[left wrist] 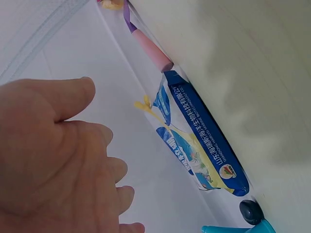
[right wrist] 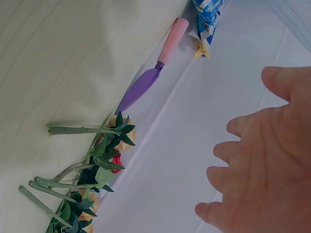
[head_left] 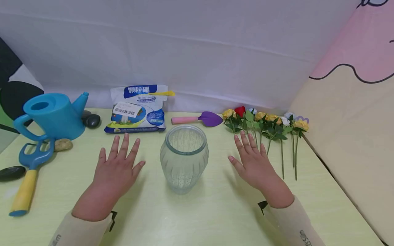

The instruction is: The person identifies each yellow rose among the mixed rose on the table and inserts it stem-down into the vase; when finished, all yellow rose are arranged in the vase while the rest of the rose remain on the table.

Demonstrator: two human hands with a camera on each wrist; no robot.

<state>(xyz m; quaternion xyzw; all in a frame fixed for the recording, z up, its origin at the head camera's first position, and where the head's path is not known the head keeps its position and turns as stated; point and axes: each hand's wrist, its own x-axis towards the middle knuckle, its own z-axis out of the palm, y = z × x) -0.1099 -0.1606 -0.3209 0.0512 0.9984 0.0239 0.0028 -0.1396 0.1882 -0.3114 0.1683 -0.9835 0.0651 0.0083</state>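
Observation:
My left hand (head_left: 115, 171) has its fingers straight and spread, palm down, left of a ribbed glass vase (head_left: 184, 167) in the head view. On the vase's other side, my right hand (head_left: 253, 165) spreads its fingers in the same way and holds nothing. Beyond the left fingertips lies a blue and white printed bag (head_left: 138, 112) with a yellow clip-like strip. Artificial flowers (head_left: 272, 128) in yellow, red and white lie just past the right fingers. Between bag and flowers is a small trowel (head_left: 197, 119) with a pink handle and purple blade.
At the left stand a blue watering can (head_left: 53, 116) and a yellow-handled garden fork (head_left: 29, 181). Around them lie black stones (head_left: 91, 121) and a tan stone (head_left: 63, 144). A white cloth backdrop (head_left: 197, 51) rises behind the table, and a printed panel (head_left: 351, 130) borders the right edge.

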